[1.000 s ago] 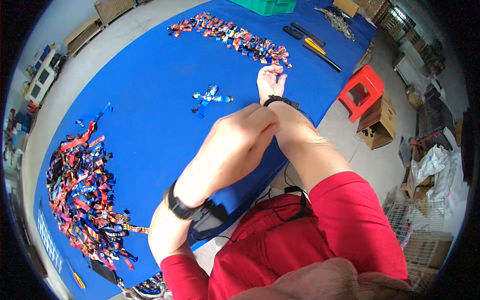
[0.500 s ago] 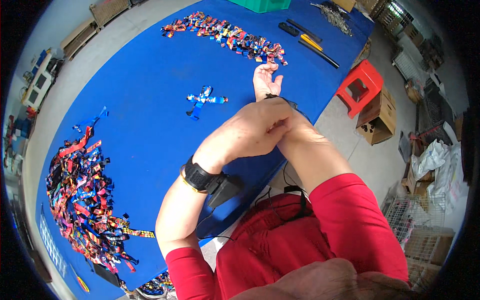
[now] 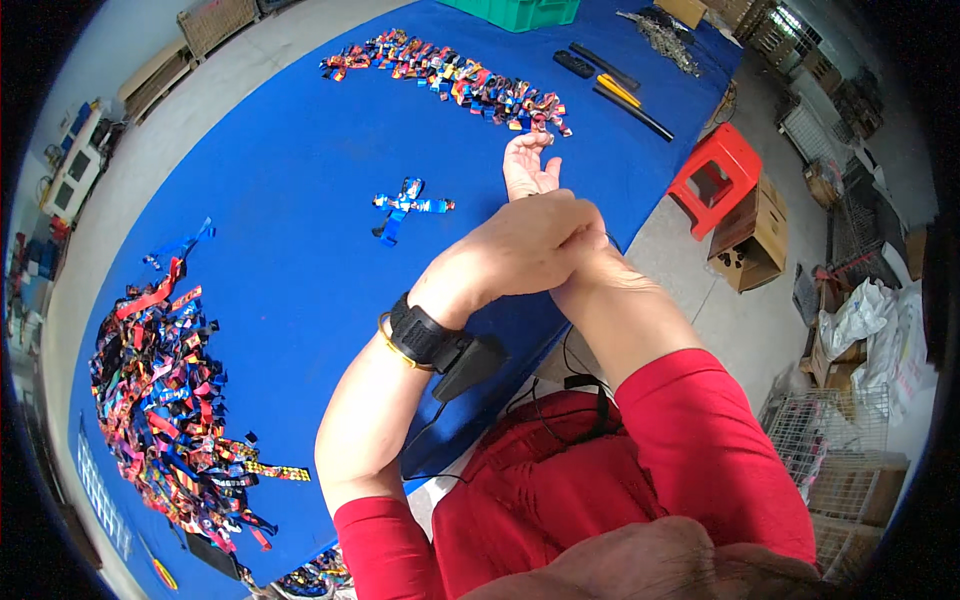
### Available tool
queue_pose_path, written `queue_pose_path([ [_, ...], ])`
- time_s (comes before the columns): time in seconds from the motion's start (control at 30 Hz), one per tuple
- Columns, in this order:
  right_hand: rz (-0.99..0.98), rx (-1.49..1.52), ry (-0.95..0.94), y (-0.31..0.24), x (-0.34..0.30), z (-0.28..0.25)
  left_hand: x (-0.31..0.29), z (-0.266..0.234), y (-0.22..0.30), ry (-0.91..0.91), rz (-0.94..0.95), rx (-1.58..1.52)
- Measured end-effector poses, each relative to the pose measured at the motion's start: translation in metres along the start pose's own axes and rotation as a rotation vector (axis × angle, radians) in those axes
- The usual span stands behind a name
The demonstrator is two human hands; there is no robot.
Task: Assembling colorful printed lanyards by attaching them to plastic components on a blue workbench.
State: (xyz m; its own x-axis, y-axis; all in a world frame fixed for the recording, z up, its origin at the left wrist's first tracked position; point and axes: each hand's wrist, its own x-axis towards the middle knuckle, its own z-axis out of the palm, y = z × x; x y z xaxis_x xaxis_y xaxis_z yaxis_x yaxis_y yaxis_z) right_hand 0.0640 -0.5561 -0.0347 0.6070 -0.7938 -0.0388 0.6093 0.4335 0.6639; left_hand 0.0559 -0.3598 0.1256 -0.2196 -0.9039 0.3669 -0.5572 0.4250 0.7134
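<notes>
My left hand (image 3: 535, 240) is closed over my right wrist, covering the dark wrist strap there; its fingertips are mostly hidden. Palm up, my right hand (image 3: 530, 168) has loosely curled fingers, thumb apart, and holds nothing. Its fingertips reach the near end of a long row of looped, colourful printed straps (image 3: 450, 78). A black wristband (image 3: 425, 333) with a dark box (image 3: 475, 365) and a cable is on my left wrist. Left of my hands, several blue straps (image 3: 410, 203) lie crossed on the blue table (image 3: 300, 190).
A large heap of mixed straps (image 3: 170, 400) covers the table's left side. Dark rods (image 3: 635, 112), a yellow tool (image 3: 618, 90), metal pieces (image 3: 665, 42) and a green crate (image 3: 515, 12) are at the far side. A red stool (image 3: 715, 180) and a cardboard box (image 3: 750, 240) stand right.
My left hand has shifted slightly up and right along my right wrist, now covering the dark strap that showed before. My right hand stays palm up in nearly the same place.
</notes>
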Motion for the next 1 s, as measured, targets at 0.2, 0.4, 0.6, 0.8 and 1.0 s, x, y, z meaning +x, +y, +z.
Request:
queue_pose_path([
  [0.2, -0.019, -0.033, -0.092, -0.004, -0.001, 0.001, 0.009, 0.007, -0.005, -0.057, 0.049, 0.013],
  [0.4, -0.076, -0.012, 0.015, 0.022, -0.004, -0.001, 0.001, -0.001, 0.001, -0.054, 0.001, 0.077],
  [0.6, -0.15, 0.003, 0.09, 0.032, -0.007, 0.017, 0.001, 0.001, 0.001, 0.025, -0.026, -0.004],
  [0.8, -0.197, 0.017, 0.218, 0.042, -0.026, 0.023, -0.011, -0.009, 0.012, 0.063, -0.198, -0.028],
  [1.0, -0.063, 0.016, 0.032, -0.007, 0.008, 0.005, -0.024, -0.002, 0.026, 0.1, 0.045, -0.05],
])
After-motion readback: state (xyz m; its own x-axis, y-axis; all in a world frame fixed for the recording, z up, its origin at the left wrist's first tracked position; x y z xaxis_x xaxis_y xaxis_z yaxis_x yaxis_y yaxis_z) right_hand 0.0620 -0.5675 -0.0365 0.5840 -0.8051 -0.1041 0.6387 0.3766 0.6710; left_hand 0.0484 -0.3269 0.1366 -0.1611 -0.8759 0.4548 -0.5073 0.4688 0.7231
